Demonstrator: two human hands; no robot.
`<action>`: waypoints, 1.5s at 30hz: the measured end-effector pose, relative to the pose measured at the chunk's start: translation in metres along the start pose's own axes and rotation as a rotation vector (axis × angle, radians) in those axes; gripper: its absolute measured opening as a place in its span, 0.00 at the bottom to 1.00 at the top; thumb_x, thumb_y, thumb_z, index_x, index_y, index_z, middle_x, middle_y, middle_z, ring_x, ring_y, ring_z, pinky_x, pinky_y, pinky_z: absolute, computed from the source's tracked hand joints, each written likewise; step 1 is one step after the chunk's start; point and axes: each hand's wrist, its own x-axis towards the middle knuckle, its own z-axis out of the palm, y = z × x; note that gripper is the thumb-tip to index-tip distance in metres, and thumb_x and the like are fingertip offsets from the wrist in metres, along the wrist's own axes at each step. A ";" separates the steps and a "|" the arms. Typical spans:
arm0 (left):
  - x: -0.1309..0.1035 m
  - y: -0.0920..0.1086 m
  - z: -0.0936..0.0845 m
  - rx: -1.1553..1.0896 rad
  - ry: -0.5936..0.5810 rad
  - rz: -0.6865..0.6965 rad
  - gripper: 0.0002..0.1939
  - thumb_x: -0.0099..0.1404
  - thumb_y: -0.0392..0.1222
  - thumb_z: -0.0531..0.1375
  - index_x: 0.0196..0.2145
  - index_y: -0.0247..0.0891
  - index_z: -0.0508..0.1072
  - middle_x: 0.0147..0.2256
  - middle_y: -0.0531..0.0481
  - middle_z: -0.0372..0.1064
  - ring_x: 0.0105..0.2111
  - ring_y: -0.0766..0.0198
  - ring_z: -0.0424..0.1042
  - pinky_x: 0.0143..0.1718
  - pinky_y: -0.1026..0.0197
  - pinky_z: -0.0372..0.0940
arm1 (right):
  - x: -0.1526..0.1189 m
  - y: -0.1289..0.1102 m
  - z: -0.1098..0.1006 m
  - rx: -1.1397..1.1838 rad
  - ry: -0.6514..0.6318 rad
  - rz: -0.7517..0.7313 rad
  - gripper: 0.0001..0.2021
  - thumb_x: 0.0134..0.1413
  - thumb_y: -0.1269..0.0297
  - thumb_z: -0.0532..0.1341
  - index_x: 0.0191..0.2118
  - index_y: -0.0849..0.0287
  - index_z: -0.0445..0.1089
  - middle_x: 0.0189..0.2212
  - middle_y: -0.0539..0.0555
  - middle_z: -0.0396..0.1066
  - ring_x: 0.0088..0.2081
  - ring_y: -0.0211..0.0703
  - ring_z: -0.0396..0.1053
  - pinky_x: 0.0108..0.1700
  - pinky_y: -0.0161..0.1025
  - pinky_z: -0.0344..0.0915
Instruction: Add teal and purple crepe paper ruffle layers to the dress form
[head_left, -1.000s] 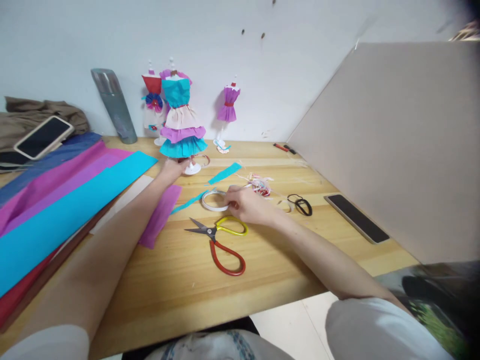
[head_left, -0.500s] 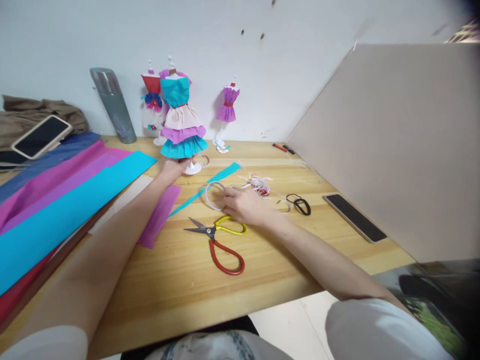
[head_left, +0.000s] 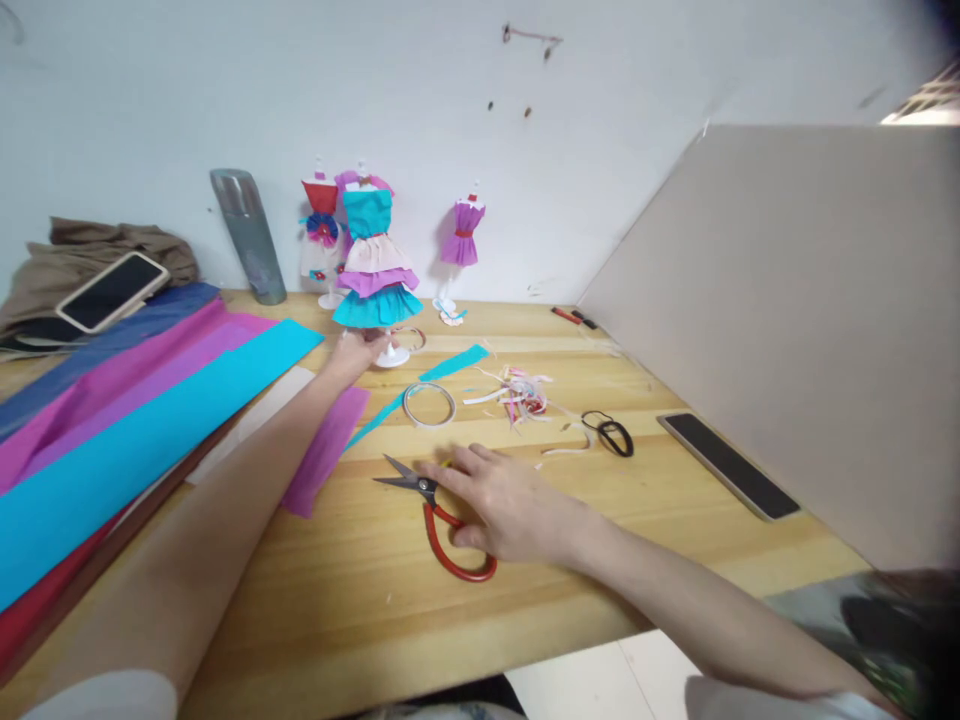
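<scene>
My left hand [head_left: 358,357] reaches to the foot of a small white dress form, its fingers closed at the base. The form wears a tiered crepe-paper dress [head_left: 377,258] in turquoise, cream and purple. My right hand [head_left: 502,500] lies over the scissors [head_left: 426,486], fingers across the yellow handle and thumb at the red one. The yellow handle is mostly hidden beneath it, and the blades are parted, pointing left. A roll of tape [head_left: 430,405] lies flat just beyond, touching a turquoise paper strip [head_left: 454,362].
Coloured paper sheets [head_left: 165,412] lie left, with a purple piece [head_left: 326,450] beside them. Behind stand a flask [head_left: 251,235] and a small purple dress form [head_left: 463,235]. Scraps [head_left: 525,395], a black hair tie [head_left: 615,437] and a phone [head_left: 727,465] lie right, by a partition [head_left: 787,300].
My right hand has left the tape roll and come down nearer to me onto the scissors. The tape roll now lies flat. My left hand stays at the dress form's foot; the view has shifted slightly.
</scene>
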 end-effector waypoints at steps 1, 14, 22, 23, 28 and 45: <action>0.000 0.003 -0.001 -0.017 0.002 0.003 0.16 0.58 0.49 0.60 0.35 0.33 0.78 0.35 0.41 0.79 0.36 0.56 0.76 0.38 0.58 0.68 | -0.002 -0.006 0.001 -0.012 -0.021 0.011 0.39 0.50 0.63 0.68 0.68 0.60 0.59 0.55 0.67 0.67 0.50 0.60 0.70 0.52 0.53 0.68; -0.007 0.060 -0.029 -0.111 -0.196 0.069 0.19 0.52 0.51 0.61 0.35 0.34 0.78 0.30 0.45 0.77 0.23 0.65 0.66 0.26 0.61 0.62 | 0.002 0.040 -0.053 0.495 -0.036 -0.129 0.27 0.49 0.75 0.58 0.57 0.58 0.65 0.40 0.54 0.71 0.35 0.38 0.69 0.34 0.33 0.66; -0.016 0.087 -0.032 -0.027 -0.274 0.100 0.12 0.51 0.49 0.61 0.26 0.36 0.76 0.28 0.47 0.74 0.27 0.62 0.67 0.29 0.60 0.62 | 0.019 0.051 -0.123 0.620 0.098 -0.401 0.29 0.52 0.42 0.64 0.52 0.56 0.64 0.46 0.58 0.67 0.46 0.47 0.68 0.47 0.44 0.68; -0.017 0.089 -0.031 -0.045 -0.287 0.102 0.13 0.52 0.50 0.61 0.28 0.36 0.76 0.29 0.47 0.74 0.26 0.63 0.66 0.28 0.60 0.61 | 0.021 0.050 -0.129 0.625 0.120 -0.429 0.30 0.53 0.38 0.62 0.52 0.57 0.64 0.44 0.57 0.67 0.44 0.46 0.68 0.45 0.43 0.68; -0.017 0.088 -0.025 -0.294 -0.415 0.115 0.22 0.55 0.54 0.64 0.43 0.37 0.69 0.31 0.48 0.76 0.17 0.72 0.56 0.20 0.64 0.51 | 0.029 0.059 -0.132 0.758 0.423 -0.516 0.32 0.56 0.33 0.57 0.54 0.55 0.68 0.40 0.55 0.67 0.35 0.40 0.63 0.39 0.41 0.65; -0.025 0.108 -0.027 -0.120 -0.587 0.094 0.12 0.57 0.45 0.64 0.36 0.35 0.72 0.31 0.47 0.75 0.31 0.62 0.73 0.32 0.62 0.65 | 0.009 0.075 -0.148 0.402 0.205 -0.171 0.25 0.54 0.48 0.65 0.52 0.60 0.73 0.38 0.55 0.71 0.37 0.41 0.66 0.39 0.38 0.65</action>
